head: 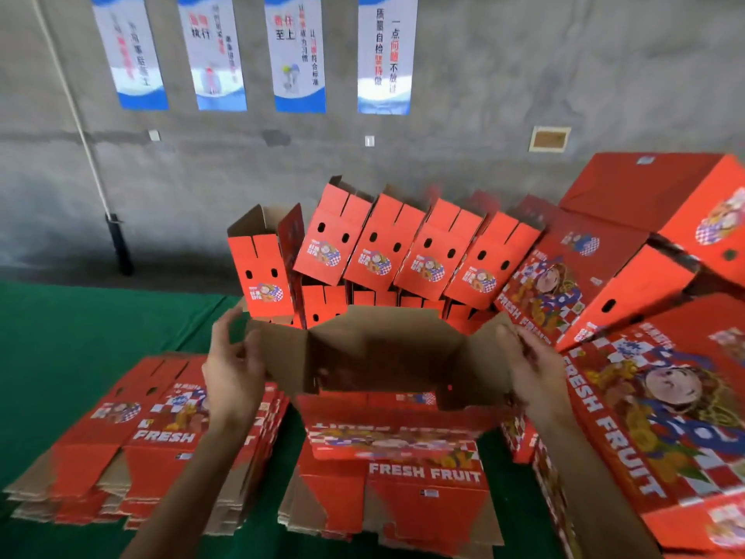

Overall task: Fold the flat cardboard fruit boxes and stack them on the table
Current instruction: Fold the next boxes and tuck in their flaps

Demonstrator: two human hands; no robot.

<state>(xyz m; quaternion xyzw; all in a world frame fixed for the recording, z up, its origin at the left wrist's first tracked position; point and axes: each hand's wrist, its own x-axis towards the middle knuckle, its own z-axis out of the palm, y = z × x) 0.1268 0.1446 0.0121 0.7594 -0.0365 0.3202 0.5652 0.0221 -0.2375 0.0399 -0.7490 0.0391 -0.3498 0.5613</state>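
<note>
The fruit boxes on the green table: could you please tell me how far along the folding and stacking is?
Done: a leaning row of folded boxes stands along the back, with larger red stacks piled at the right. In hand: the left hand and right hand hold one half-opened box by its brown end flaps. Left: two piles of flat blanks, one at the left and one in the middle, so plenty remains.
</note>
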